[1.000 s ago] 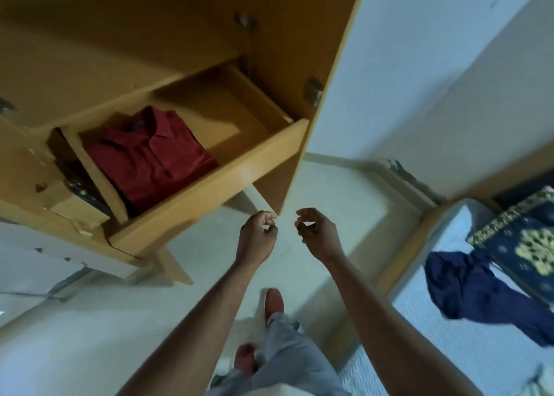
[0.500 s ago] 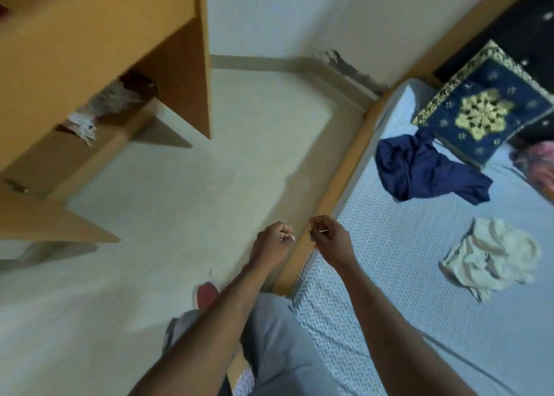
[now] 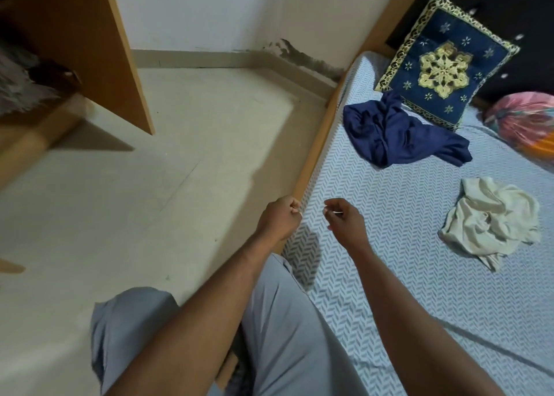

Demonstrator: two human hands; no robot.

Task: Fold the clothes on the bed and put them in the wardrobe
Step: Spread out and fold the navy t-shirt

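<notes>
A crumpled navy garment lies on the bed near the pillow. A crumpled cream garment lies further right on the patterned sheet. My left hand hovers over the bed's wooden edge, fingers curled in a fist, holding nothing. My right hand hangs over the sheet with fingers curled and nothing in it. Both hands are well short of the clothes. The wardrobe stands at the upper left, its side panel and a lower shelf showing.
A navy and gold cushion leans at the head of the bed. A pink and orange bundle sits at the right edge. Pale floor lies between wardrobe and bed. My grey trousers show below.
My view has swung from the wardrobe drawer with the red shirt to the bed. Both hands stayed curled and empty in front of me and now hang over the bed's edge.
</notes>
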